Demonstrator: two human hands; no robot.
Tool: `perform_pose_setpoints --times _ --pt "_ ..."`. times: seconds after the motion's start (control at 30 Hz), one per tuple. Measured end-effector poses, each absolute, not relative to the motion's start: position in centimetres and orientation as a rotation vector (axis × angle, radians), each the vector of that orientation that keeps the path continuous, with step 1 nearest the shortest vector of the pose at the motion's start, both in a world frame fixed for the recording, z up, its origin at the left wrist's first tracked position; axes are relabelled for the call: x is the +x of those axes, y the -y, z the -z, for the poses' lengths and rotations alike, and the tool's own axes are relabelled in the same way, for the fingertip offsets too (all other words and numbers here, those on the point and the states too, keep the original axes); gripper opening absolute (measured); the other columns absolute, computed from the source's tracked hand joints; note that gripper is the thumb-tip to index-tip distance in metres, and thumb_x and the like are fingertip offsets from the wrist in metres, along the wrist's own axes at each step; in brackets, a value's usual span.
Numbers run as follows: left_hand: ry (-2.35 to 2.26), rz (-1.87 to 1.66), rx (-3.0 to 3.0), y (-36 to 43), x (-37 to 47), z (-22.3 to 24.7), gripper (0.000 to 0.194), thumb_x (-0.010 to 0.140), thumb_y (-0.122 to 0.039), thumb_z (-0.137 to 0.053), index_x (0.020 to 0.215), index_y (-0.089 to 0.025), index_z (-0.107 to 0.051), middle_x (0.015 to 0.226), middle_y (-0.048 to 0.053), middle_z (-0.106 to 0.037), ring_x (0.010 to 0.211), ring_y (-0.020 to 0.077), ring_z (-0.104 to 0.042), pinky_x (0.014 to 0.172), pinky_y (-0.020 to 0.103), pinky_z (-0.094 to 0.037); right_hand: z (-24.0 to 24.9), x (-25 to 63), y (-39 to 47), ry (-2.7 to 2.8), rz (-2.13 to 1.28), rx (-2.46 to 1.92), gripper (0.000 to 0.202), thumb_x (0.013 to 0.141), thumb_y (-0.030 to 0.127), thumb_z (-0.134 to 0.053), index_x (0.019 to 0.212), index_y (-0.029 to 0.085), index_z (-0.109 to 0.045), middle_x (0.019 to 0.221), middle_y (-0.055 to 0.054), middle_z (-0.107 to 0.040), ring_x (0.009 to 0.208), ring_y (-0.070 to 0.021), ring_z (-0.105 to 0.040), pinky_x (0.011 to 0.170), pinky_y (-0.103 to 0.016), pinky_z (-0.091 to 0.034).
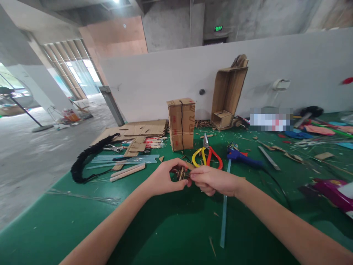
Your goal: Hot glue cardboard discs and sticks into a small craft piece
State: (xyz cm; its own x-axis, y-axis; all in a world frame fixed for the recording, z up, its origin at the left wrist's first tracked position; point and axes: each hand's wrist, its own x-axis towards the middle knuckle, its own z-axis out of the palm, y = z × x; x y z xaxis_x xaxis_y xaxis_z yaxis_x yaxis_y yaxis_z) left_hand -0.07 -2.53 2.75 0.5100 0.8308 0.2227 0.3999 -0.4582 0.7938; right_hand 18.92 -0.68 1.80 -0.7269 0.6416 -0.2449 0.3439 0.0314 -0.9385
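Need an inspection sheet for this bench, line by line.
Surface: green table, littered with brown scraps
Job's things: small brown piece between the hands, detail unclear
Clutter: scissors lying open just beyond the hands; blue glue gun to their right; upright cardboard box behind
Grippers: bare hands; left hand curled around the piece, right hand closed beside it, its grip partly hidden
Cables: dark cable trailing from the glue gun
Surroundings: white partition, lit green sign, concrete floor

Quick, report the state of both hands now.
Left hand: closed around a small brown piece.
Right hand: closed, fingers at the same piece; whether it grips something else, cannot be told.
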Motion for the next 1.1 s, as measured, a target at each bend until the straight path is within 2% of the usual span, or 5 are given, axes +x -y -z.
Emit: perform_pose_setpoints --times 0.13,0.33,0.77,0.97,1.1 --pt "-1.105 -0.838 2.051 1.8 -0.5 -2.2 0.028 0.067 -0.025 -0.059 0.093 -0.016 -0.053 0.079 0.001 -0.056 0.067 0.0105 -0.05 0.063 0.024 -0.044 -1.7 18.4 0.9 2.442 -0.829 -1.023 0.026 0.087 0.031 -0.031 0.076 0.019 -0.05 0.064 0.001 -0.049 0.059 -0.01 -0.046 0.055 -0.024 -0.031" --pt "-1.119 -0.883 1.847 1.0 -0.7 -1.9 0.029 0.068 -0.028 -0.061 0.09 -0.013 -0.052 0.077 0.001 -0.055 0.065 0.0098 -0.05 0.062 0.024 -0.043 -1.4 18.0 1.1 2.608 -0.021 -1.113 0.026 0.087 0.021 -0.031 0.103 0.02 -0.052 0.079 -0.005 -0.062 0.066 -0.0147 -0.054 0.051 -0.025 -0.027" --pt "-1.012 -0.822 1.929 1.5 -0.9 -2.1 0.034 0.065 -0.024 -0.062 0.096 -0.015 -0.052 0.086 0.004 -0.059 0.072 0.0118 -0.055 0.067 0.025 -0.045 -2.1 19.3 0.3 2.121 -1.721 -1.019 0.032 0.086 0.042 -0.03 0.086 0.019 -0.052 0.052 0.009 -0.022 0.041 -0.0067 -0.019 0.04 -0.022 -0.021" --pt "-1.097 -0.862 1.829 0.7 -1.2 -2.1 0.034 0.065 -0.03 -0.064 0.093 -0.014 -0.054 0.08 0.003 -0.059 0.067 0.0107 -0.053 0.062 0.025 -0.044 -1.6 18.4 0.5 2.536 -0.289 -1.121 0.029 0.088 0.03 -0.03 0.094 0.021 -0.057 0.069 -0.002 -0.058 0.06 -0.0129 -0.05 0.053 -0.025 -0.027" --pt "-1.138 -0.894 1.713 0.5 -1.2 -2.1 0.035 0.064 -0.032 -0.065 0.093 -0.013 -0.055 0.081 0.004 -0.06 0.069 0.0116 -0.054 0.065 0.026 -0.045 -1.4 18.2 0.6 2.607 0.1 -1.129 0.029 0.087 0.024 -0.031 0.105 0.023 -0.054 0.075 -0.005 -0.063 0.063 -0.0146 -0.053 0.052 -0.026 -0.025"
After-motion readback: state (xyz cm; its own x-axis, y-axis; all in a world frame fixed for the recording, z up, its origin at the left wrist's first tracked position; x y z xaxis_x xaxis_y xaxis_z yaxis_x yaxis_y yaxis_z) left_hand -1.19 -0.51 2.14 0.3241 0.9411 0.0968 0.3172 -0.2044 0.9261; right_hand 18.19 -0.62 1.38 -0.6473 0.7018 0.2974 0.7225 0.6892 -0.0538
